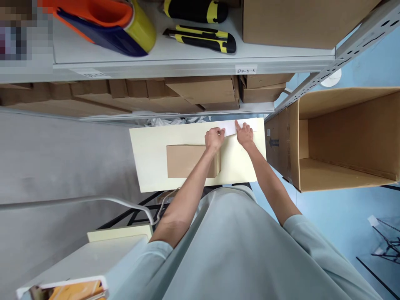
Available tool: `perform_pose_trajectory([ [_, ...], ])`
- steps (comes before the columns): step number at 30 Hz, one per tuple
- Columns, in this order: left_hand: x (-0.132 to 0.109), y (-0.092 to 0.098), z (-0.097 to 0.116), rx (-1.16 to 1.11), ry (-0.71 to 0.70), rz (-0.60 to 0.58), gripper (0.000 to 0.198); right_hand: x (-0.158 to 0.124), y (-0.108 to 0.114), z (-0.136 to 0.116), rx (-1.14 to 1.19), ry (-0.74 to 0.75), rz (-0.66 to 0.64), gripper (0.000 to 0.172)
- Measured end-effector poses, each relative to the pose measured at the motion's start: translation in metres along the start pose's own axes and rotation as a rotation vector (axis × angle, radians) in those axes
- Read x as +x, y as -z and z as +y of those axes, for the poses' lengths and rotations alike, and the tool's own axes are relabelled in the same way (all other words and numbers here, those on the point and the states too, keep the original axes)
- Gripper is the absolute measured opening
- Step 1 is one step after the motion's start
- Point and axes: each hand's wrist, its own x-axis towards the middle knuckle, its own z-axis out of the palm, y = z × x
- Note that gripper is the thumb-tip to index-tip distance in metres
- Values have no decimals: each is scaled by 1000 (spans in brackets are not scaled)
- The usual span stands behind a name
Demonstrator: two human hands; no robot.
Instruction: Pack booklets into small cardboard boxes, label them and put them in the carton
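Note:
A white sheet of paper [230, 128] lies along the far right part of a cream tabletop [153, 158]. My left hand [214, 138] is closed in a pinch at the paper's left end. Resting on the same paper, my right hand [244, 134] has its index finger stretched forward and its other fingers partly spread. A closed brown cardboard box [186, 161] sits on the table just nearer to me, partly hidden behind my left forearm.
Ahead runs a grey metal shelf [187, 66] with a utility knife [203, 38], a tape dispenser [106, 25] and cardboard boxes [200, 89]. A large open carton [350, 137] stands at the right. A pale cable or tube [118, 200] crosses at the left.

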Motion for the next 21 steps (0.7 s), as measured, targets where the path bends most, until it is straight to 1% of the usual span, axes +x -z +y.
perform_pose_trajectory([
  [6, -8, 6, 0, 25, -6, 26, 32, 4, 2, 1, 1, -6, -35, 72],
  [9, -19, 15, 0, -8, -8, 31, 25, 4, 6, 1, -13, -12, -54, 71],
  [11, -31, 25, -1, -44, -12, 51, 23, 3, 9, 2, -20, -10, -68, 70],
  [14, -58, 44, -8, -141, -42, 52, 27, 2, 18, 3, -4, -5, -74, 71],
  [17, -94, 66, -24, -393, -73, -27, 32, -1, 31, 3, 54, -10, -91, 71],
  [19, -121, 81, -38, -582, -68, -96, 43, -11, 40, 1, 150, -2, -71, 67],
  [21, -146, 94, -53, -681, -58, -135, 53, -32, 47, -2, 333, 51, -14, 61],
])
